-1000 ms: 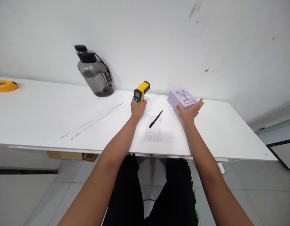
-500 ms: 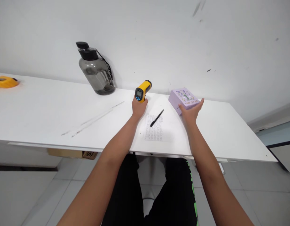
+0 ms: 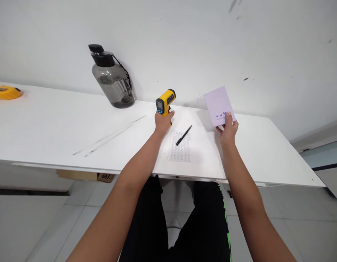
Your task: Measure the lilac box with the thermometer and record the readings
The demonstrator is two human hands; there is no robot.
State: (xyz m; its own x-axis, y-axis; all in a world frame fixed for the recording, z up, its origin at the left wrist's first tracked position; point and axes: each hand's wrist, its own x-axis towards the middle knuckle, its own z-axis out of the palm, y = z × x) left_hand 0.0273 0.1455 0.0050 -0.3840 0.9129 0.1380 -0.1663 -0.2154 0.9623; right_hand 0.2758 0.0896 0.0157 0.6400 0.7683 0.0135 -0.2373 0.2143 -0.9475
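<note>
My left hand (image 3: 163, 122) is wrapped round the handle of a yellow and black infrared thermometer (image 3: 166, 100), whose small screen faces me. My right hand (image 3: 228, 131) grips a lilac box (image 3: 219, 105) by its lower edge, thumb on the near face and fingers behind. The box is tilted up, with a plain side and small dark print toward me. Between my hands a black pen (image 3: 184, 135) lies across a sheet with handwriting (image 3: 180, 151) on the white table.
A large grey water bottle (image 3: 113, 85) with a black lid stands against the wall at the left. At the far left lies a yellow tape measure (image 3: 7, 92). The white table (image 3: 48, 127) ends at a front edge above my legs. Below it sits a cardboard box (image 3: 78, 175).
My right hand has tipped the lilac box up, so its decorated top no longer shows and a plainer side faces me. The thermometer has turned slightly in my left hand.
</note>
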